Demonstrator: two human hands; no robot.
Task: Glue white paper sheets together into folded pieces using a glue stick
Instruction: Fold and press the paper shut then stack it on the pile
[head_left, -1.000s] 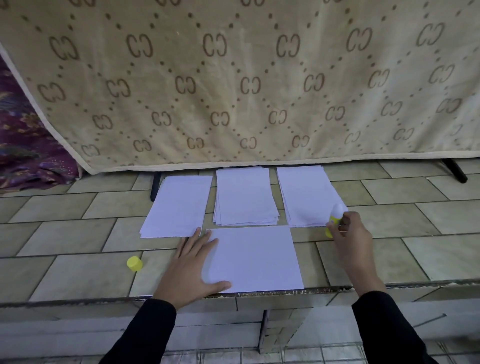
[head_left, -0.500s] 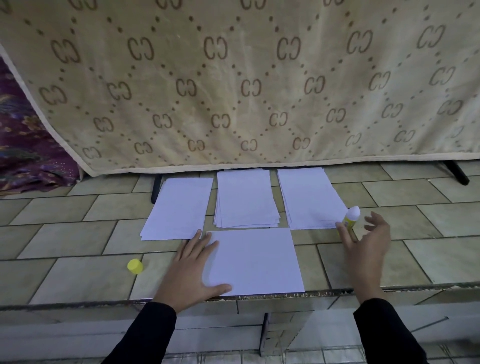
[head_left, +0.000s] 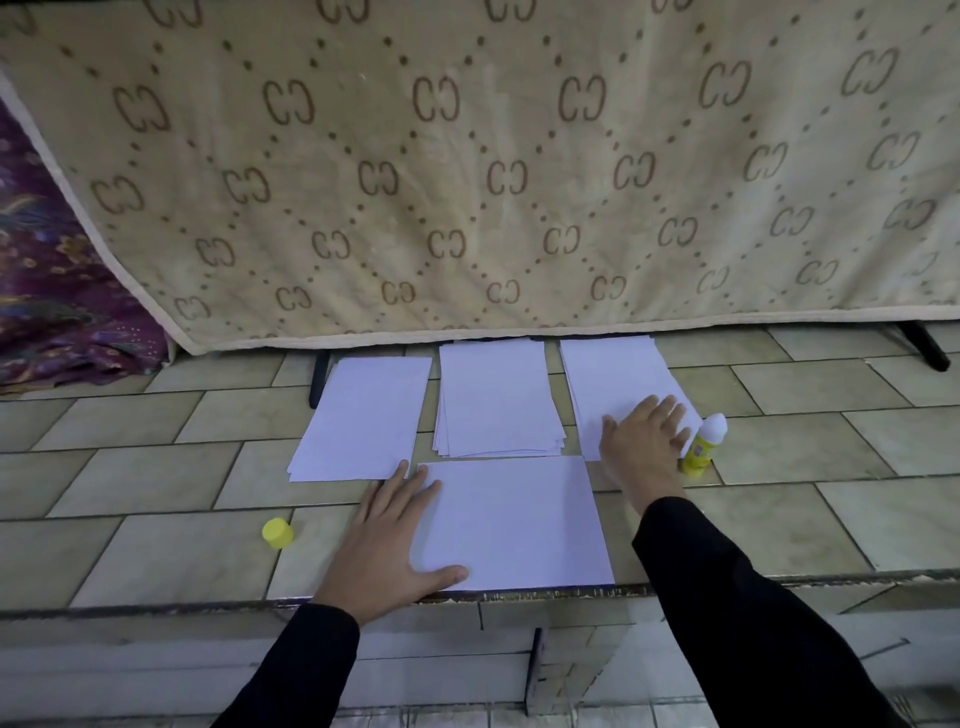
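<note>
- The left hand (head_left: 384, 540) lay flat on the tabletop (head_left: 156, 467), palm down. Its fingers (head_left: 415, 480) were straight and pressed on the left edge of the single white sheet (head_left: 519, 519) at the near edge.
- The right hand (head_left: 641, 441) was stretched out over the near corner of the right stack of paper (head_left: 613, 379). Its fingers (head_left: 660, 408) were spread open and rested on the top sheet, gripping nothing.
- The glue stick (head_left: 704, 444) stood upright and uncapped on the tabletop, just right of the right hand; I could not tell whether the little finger touched it.
- Its yellow cap (head_left: 278, 532) sat by itself to the left of the left hand.
- Two more white piles lay beyond the single sheet: a middle stack (head_left: 496, 400), slightly fanned, and a left stack (head_left: 363, 421).
- A beige patterned cloth (head_left: 467, 182) hung behind the paper, with a purple fabric (head_left: 52, 291) at the far left.
</note>
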